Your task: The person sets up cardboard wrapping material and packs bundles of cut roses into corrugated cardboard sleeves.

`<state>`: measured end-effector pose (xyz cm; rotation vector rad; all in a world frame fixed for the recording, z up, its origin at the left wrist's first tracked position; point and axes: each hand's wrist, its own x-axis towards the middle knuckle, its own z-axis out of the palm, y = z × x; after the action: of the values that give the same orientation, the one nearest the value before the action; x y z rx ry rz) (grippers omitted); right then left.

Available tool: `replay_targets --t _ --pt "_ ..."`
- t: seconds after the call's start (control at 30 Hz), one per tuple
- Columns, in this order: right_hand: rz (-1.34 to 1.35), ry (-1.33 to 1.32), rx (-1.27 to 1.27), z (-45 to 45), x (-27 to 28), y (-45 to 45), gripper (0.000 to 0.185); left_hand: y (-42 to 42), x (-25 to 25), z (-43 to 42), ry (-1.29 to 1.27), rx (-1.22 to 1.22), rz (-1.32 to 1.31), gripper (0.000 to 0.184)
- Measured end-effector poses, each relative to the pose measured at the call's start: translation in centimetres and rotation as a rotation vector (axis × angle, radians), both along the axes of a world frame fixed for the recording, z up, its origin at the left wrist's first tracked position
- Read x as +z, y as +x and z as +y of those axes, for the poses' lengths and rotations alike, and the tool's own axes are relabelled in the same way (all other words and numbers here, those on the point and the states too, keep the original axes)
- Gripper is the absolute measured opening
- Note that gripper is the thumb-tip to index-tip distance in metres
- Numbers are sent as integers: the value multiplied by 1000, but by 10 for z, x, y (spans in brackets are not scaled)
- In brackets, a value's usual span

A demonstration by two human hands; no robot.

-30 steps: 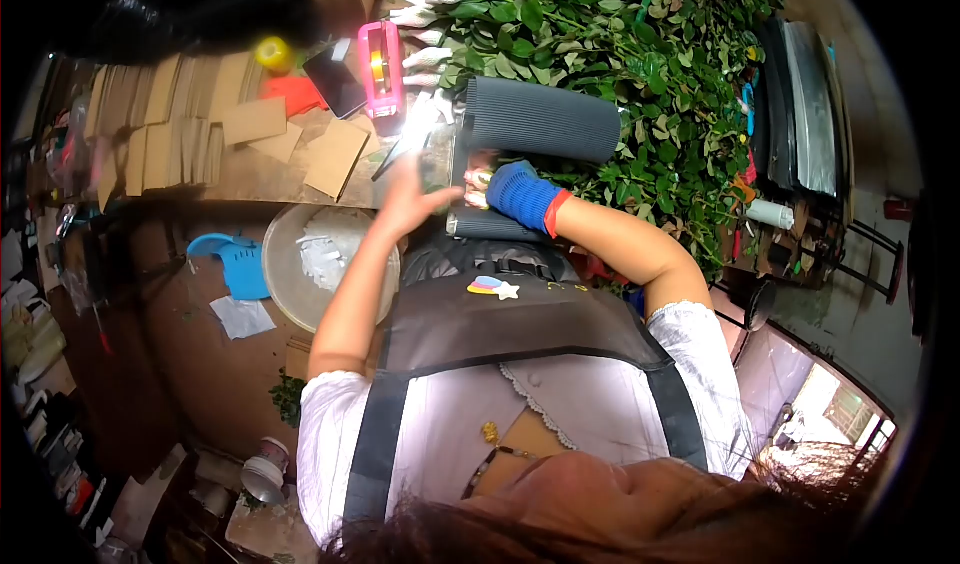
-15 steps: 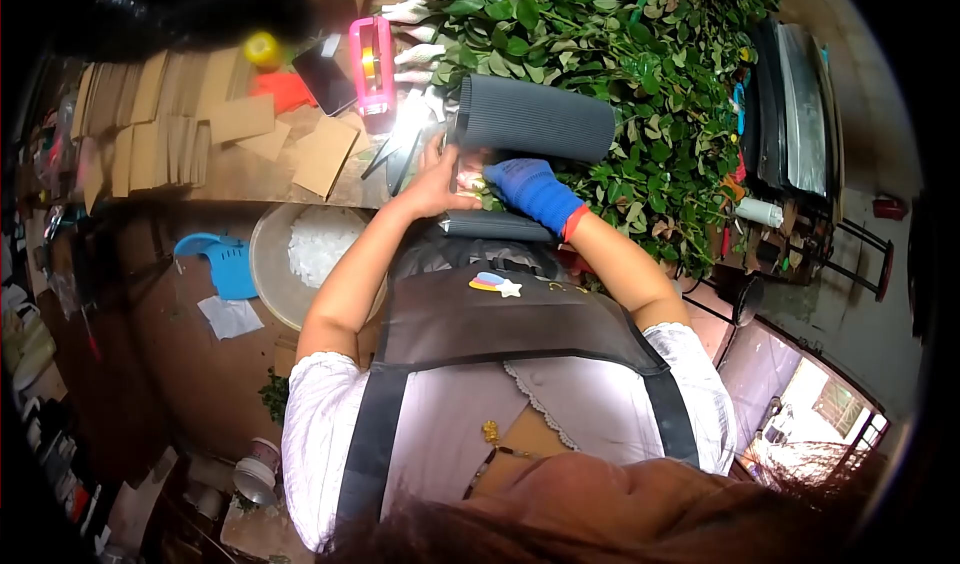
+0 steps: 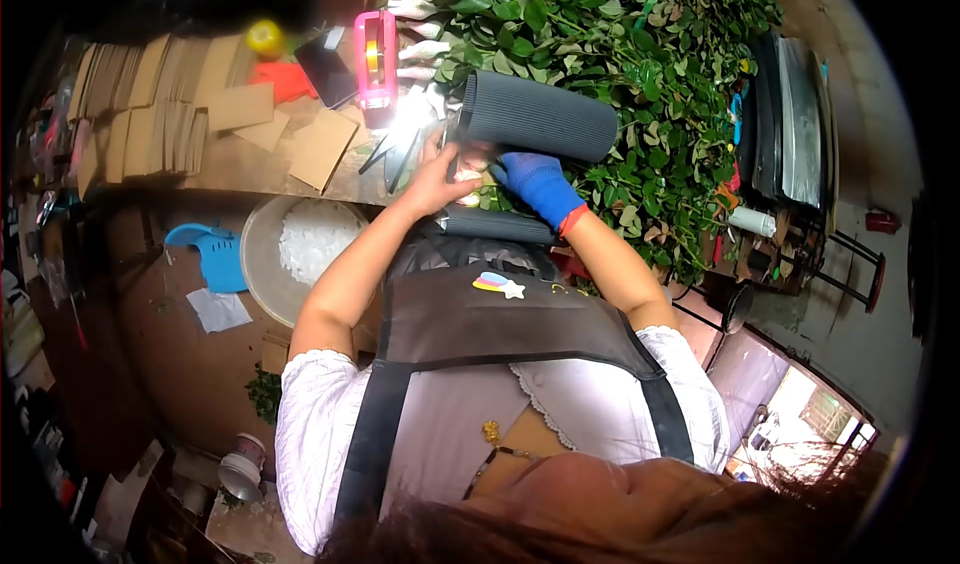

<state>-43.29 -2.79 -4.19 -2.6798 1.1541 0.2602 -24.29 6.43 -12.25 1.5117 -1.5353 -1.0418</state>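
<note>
My bare left hand (image 3: 436, 180) is curled round pale pink flower heads (image 3: 468, 171), apparently roses, with its thumb across their near side. Close on the right, my right hand (image 3: 532, 183), in a blue glove with a red cuff, has its fingers bent in towards the flowers; what they grip is hidden. A dark grey corrugated sheet (image 3: 540, 116) curls up beyond both hands. Its near part (image 3: 500, 225) lies in front of them, against the apron. Open scissors (image 3: 393, 154) lie left of the left hand, partly lost in glare.
Leafy stems (image 3: 640, 74) heap over the table, with white netted buds (image 3: 425, 51) at their left end. A pink tape dispenser (image 3: 375, 69), cardboard pieces (image 3: 322, 151) and a phone-like dark slab (image 3: 326, 71) lie left. Below stands a round tub (image 3: 262, 264) holding white pieces.
The left thumb has shifted slightly over the flower heads, and the gloved hand has moved a little to the right. The view has shifted slightly; the corrugated sheet stays in place.
</note>
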Motion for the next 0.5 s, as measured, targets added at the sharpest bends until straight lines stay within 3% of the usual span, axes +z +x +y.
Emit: replay_targets --t 0.2,0.27,0.4,0.5 --pt "63 358 -52 -4 2 -4 38 0 4 2 33 -9 10 66" --pt "14 246 12 0 3 -4 37 -1 5 1 44 -18 8 66" --pt "60 320 17 0 16 2 35 -1 3 -2 39 -42 52 65" --pt "57 232 114 0 21 3 36 0 15 -11 86 -25 119 56"
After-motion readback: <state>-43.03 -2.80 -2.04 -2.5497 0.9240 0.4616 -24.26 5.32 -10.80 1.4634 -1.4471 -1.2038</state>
